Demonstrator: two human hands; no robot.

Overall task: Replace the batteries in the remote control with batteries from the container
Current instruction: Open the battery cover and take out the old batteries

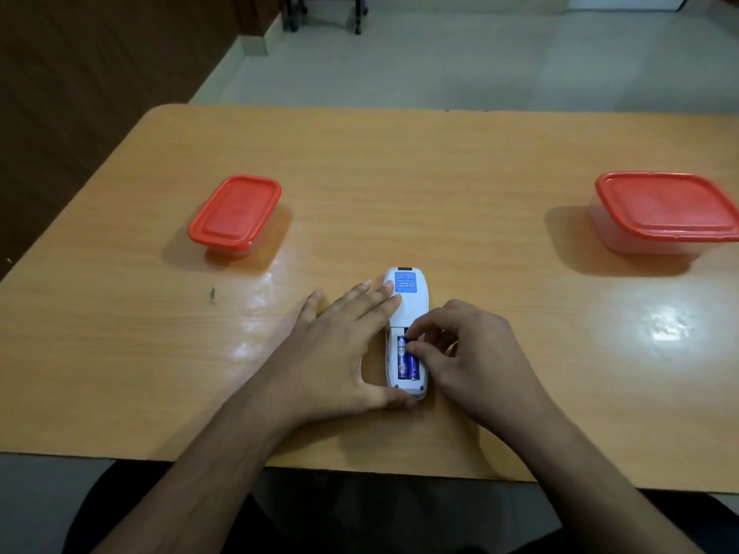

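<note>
A white remote control (408, 305) lies face down near the table's front middle, its battery bay uncovered. Two blue batteries (406, 363) lie side by side in the bay. My left hand (336, 349) lies on the table with spread fingers, holding the remote: fingertips on its upper left edge, thumb at its near end. My right hand (460, 353) is at the remote's right side, thumb and forefinger pinching the top end of the right battery. A small clear container with a red lid (236, 211) stands at the left. A larger clear container with a red lid (666, 205) stands at the right.
The wooden table (440, 173) reaches to a front edge just below my forearms. Both containers are shut. The battery cover is not visible. Pale floor and the wheeled legs of a piece of furniture (324, 14) lie beyond the table's far edge.
</note>
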